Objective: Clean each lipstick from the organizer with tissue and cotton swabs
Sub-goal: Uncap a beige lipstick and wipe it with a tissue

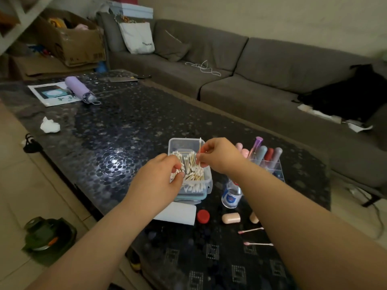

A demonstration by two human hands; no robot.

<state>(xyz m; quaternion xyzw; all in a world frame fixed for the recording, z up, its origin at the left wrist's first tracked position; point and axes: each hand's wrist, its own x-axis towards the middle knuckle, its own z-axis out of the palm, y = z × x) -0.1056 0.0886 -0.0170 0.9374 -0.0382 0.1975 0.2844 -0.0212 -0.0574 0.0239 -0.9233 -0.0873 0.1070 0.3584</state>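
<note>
Right hand (219, 154): pinches one cotton swab (200, 151) upright, lower tip in the pile, upper tip above the box rim.
Left hand (161, 174): fingers curled on the near-left rim of the swab box (206, 181), fingertips touching swabs; cannot tell if it grips any.
Swab box: clear plastic, full of swabs, sits on its teal lid (201, 198), mid-table.
Organizer (272, 166): clear acrylic, just right of the box, behind the right wrist; lipsticks (269, 153) stand upright in it, pink, purple, grey-blue, red caps.
Near items: small clear bottle (231, 195) beside the box, red cap (203, 216), pink lipstick piece (231, 218) lying flat, two used pink-tipped swabs (258, 244) by the right forearm.
Tissue: flat sheet (180, 212) under the box's near edge; crumpled wad (49, 125) far left.
Table (125, 132): dark pebble pattern.
</note>
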